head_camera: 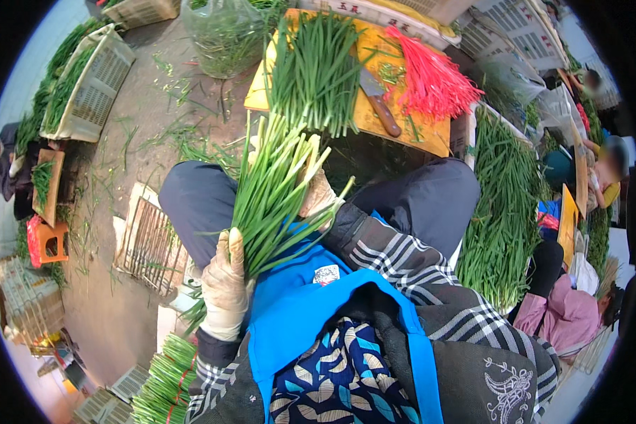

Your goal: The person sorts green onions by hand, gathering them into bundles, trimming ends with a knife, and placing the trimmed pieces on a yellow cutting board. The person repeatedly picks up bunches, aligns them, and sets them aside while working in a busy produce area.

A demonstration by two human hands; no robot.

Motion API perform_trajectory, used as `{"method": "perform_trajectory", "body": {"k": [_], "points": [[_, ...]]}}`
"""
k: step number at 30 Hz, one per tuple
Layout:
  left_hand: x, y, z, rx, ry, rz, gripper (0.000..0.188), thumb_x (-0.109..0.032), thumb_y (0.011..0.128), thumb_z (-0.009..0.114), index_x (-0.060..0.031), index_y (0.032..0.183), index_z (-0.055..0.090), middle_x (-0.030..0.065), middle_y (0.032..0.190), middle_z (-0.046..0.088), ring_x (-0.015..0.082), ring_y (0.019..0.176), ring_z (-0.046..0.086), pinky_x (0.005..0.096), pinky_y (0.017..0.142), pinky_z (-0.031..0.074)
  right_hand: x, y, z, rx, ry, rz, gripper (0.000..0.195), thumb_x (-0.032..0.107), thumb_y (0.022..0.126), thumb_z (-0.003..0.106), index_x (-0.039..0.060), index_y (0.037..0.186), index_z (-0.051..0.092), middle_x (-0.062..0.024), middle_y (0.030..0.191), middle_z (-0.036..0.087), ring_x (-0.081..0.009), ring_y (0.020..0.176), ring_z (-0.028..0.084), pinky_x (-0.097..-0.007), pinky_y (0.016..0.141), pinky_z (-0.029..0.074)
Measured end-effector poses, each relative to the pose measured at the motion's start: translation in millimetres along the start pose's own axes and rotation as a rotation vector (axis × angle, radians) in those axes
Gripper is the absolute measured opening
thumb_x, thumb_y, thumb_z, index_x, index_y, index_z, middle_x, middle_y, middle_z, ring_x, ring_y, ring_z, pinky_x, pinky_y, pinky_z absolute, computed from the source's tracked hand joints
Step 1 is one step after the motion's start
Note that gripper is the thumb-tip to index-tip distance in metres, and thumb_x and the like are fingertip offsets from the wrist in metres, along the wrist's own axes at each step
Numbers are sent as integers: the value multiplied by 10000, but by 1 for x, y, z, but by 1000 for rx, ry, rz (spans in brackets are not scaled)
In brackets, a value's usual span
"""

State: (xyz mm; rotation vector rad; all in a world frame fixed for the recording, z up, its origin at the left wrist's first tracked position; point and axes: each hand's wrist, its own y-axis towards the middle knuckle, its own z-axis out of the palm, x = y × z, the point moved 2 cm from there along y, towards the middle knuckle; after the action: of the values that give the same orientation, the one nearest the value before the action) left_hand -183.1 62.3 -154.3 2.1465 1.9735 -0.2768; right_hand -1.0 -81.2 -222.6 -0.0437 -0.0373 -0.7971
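My left hand (225,286), in a pale glove, grips the lower leafy part of a bunch of garlic chives (275,196) held over my lap. My right hand (318,196), gloved too, is on the right side of the same bunch, its fingers partly hidden behind the stalks. Just beyond, more garlic chives (315,74) lie on a yellow board (429,132), stalk ends toward me. To their right rests a knife with a wooden handle (384,114), beside chopped green bits (391,72) and a pile of pink-red ties (434,79).
A crate of chives (498,212) stands at my right; tied bundles (167,381) lie at lower left. A clear plastic bag of greens (225,42), a white crate (93,85) and an orange stool (53,244) stand farther off. People sit at the far right (567,318) and far left.
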Motion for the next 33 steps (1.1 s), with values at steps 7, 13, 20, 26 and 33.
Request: {"method": "perform_trajectory", "body": {"k": [7, 13, 20, 26, 33], "points": [[39, -5, -82, 294, -404, -75, 1052, -428, 626, 869, -63, 1492, 397, 200, 1516, 406, 325, 1339, 456, 431, 1102, 349, 16, -17, -30, 109, -55, 218, 832, 599, 967, 467, 67, 1558, 222, -132, 1105, 648, -283, 1074, 629, -441, 937, 541], [-9, 98, -45, -30, -1008, 70, 1385, -585, 639, 839, -38, 1574, -24, 203, 1620, 187, 275, 1513, 133, 395, 1219, 110, 15, -29, 4, 152, -1, 243, 734, 515, 1002, 448, 67, 1548, 247, -126, 1224, 606, -263, 1152, 602, -426, 988, 505], [-56, 94, 26, 783, -1791, -338, 880, -252, 789, 842, -14, 1490, 365, 110, 1418, 516, 213, 1277, 505, 333, 1089, 387, 49, -110, -4, -472, -494, -17, 582, 487, 1041, 412, 27, 1387, 494, -120, 1230, 649, -220, 1059, 646, -346, 938, 514], [-54, 97, 18, 708, -1828, -331, 685, -193, 813, 817, 28, 1375, 494, 108, 1309, 599, 183, 1157, 583, 324, 1013, 461, 60, -197, -6, -139, -929, 182, 918, 367, 889, 713, 60, 1570, 180, -155, 1591, 260, -261, 1462, 294, -403, 1198, 238], [-57, 94, 2, 548, -1168, -13, 413, -196, 912, 715, -6, 1253, 581, 34, 1129, 650, 147, 1027, 585, 318, 949, 457, 30, -96, 79, 10, -833, -38, 1075, 294, 809, 799, 113, 1592, 84, -144, 1525, 396, -221, 1414, 359, -391, 1169, 276]]}}
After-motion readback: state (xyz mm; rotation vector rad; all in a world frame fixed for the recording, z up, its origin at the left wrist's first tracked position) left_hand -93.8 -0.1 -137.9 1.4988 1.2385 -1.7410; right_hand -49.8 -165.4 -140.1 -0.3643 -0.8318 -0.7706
